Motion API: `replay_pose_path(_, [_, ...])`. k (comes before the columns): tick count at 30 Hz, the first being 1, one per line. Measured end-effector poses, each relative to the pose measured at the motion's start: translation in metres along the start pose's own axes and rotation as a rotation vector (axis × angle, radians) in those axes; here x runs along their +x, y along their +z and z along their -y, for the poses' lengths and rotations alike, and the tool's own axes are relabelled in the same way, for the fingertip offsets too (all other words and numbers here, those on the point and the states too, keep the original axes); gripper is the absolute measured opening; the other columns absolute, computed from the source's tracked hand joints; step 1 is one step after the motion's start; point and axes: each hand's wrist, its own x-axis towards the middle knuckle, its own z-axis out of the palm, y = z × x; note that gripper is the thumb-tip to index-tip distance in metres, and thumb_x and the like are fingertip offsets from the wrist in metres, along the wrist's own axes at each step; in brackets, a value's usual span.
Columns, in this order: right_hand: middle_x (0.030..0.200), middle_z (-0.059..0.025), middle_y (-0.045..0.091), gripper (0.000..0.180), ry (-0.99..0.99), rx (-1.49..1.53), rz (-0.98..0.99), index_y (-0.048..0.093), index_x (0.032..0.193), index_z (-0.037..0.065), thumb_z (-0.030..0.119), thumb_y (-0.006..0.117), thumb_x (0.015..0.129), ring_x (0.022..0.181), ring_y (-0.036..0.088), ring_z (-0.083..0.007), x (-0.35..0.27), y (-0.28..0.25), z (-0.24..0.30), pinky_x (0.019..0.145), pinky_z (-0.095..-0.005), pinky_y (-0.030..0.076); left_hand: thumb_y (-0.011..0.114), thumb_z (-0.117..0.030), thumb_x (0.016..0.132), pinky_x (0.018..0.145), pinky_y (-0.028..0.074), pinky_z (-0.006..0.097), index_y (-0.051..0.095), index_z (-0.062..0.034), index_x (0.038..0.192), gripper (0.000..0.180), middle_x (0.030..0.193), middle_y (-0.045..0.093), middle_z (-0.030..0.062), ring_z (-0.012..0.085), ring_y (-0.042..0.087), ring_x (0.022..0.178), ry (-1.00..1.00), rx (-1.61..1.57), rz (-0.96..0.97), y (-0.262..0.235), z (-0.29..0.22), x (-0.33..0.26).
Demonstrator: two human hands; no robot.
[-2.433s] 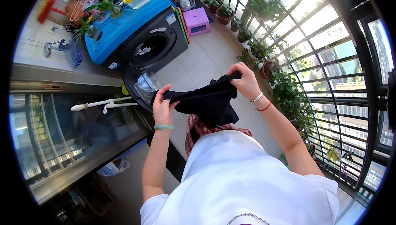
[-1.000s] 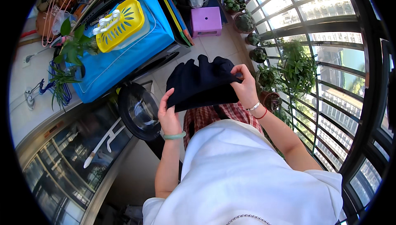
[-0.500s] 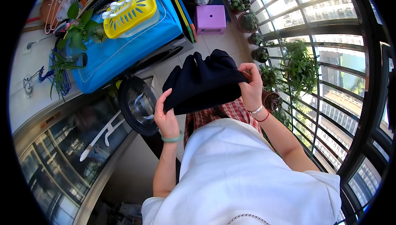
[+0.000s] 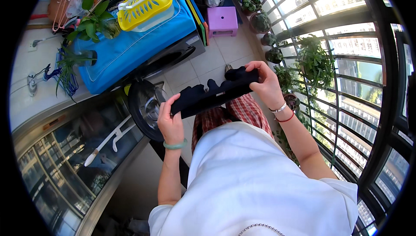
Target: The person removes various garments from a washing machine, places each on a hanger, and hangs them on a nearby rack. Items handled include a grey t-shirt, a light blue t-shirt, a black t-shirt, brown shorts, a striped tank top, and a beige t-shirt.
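A dark navy garment (image 4: 212,95) is stretched into a narrow folded band between my two hands, at chest height above my checked trousers. My left hand (image 4: 170,121), with a green bangle on the wrist, grips its left end. Its right end is pinched by my right hand (image 4: 265,82), which wears a thin silver and a red bracelet. Just beyond the left hand stands the open round door (image 4: 145,108) of a front-loading washing machine (image 4: 173,56).
A blue cover (image 4: 130,50) lies on the washer, with a yellow basket (image 4: 145,4) and potted plants (image 4: 93,21) on top. A purple stool (image 4: 222,19) stands on the tiled floor. Potted plants (image 4: 314,60) line the barred window at right. A glass cabinet (image 4: 73,153) is at left.
The garment, held as a wide bunched mass before, is now folded flat into a narrow band. My hands have spread apart and dropped slightly; the view shifted a little.
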Motion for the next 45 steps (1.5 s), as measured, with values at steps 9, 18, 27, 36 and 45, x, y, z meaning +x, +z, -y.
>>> replay_pose_path(9, [0.118,-0.0077,0.062,0.031,-0.061,0.368,-0.207,0.054,0.105,0.005,-0.011,0.044,0.08,0.096,0.057,-0.0078,-0.012,-0.007,-0.021,0.071,-0.0167,0.044,0.066,0.001,0.061,0.096,0.039,0.039,0.064,-0.0138,0.111,0.052,0.107,0.056,0.0068,0.0275,0.054,0.103,0.472,0.296,0.283,0.02,-0.001,-0.041])
replay_pose_path(18, [0.096,-0.0007,0.061,0.021,-0.281,-0.103,-0.122,0.057,0.092,0.001,-0.008,0.059,0.073,0.069,0.045,-0.0061,-0.006,0.041,0.003,0.065,-0.0206,0.042,0.077,-0.01,0.071,0.096,0.043,0.041,0.047,-0.014,0.136,0.071,0.114,0.059,0.0079,0.027,0.062,0.099,0.539,-0.063,0.162,0.067,-0.052,-0.001])
replay_pose_path(27, [0.103,-0.0108,0.06,0.046,-0.607,-0.353,-0.123,0.056,0.115,0.003,-0.001,0.064,0.071,0.096,0.061,-0.0251,0.002,0.032,0.049,0.087,-0.0341,0.049,0.067,0.005,0.07,0.08,0.053,0.039,0.055,-0.0091,0.129,0.061,0.111,0.058,0.0117,0.0312,0.062,0.095,0.79,-0.098,0.283,0.067,-0.113,0.08])
replay_pose_path(36, [0.081,-0.0032,0.068,0.011,-0.055,-0.094,-0.231,0.065,0.093,-0.002,0.005,0.065,0.084,0.075,0.059,-0.0104,0.04,0.002,-0.05,0.073,-0.0249,0.048,0.059,0.003,0.084,0.072,0.048,0.025,0.067,-0.0013,0.099,0.018,0.085,0.065,0.007,0.0145,0.062,0.079,0.576,-0.109,0.269,0.016,-0.137,0.099])
replay_pose_path(45, [0.083,0.002,0.059,0.007,0.043,0.459,-0.033,0.06,0.091,0.007,0.011,0.058,0.086,0.076,0.057,-0.0074,0.032,-0.003,0.058,0.068,-0.0219,0.045,0.061,-0.012,0.091,0.064,0.04,0.021,0.066,0.0031,0.095,0.017,0.074,0.056,-0.0037,0.0036,0.048,0.071,0.244,-0.269,0.373,-0.033,-0.079,0.116])
